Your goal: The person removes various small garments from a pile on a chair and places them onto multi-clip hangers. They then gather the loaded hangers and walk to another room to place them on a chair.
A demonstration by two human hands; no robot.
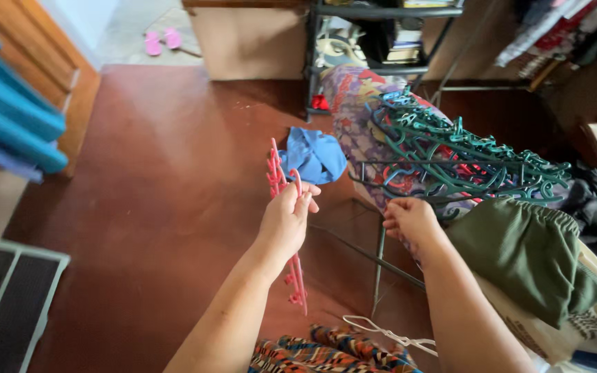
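My left hand [286, 220] is closed around a bunch of pink plastic hangers [296, 280], held upright over the red-brown floor. My right hand [409, 220] is curled at the near edge of a patterned ironing board [354, 117], its fingers touching a pile of several green plastic hangers [464, 160] that lies on the board. Whether that hand grips a hanger is hidden by the knuckles. An olive green garment [526, 255] lies on the board just right of my right wrist.
A blue cloth [314, 155] lies on the floor beyond the pink hangers. A white hanger [388, 335] rests near my patterned lap. A dark metal shelf [381, 41] stands behind the board; pink slippers [162, 40] sit far back. Folded blue fabric [8, 117] is at left.
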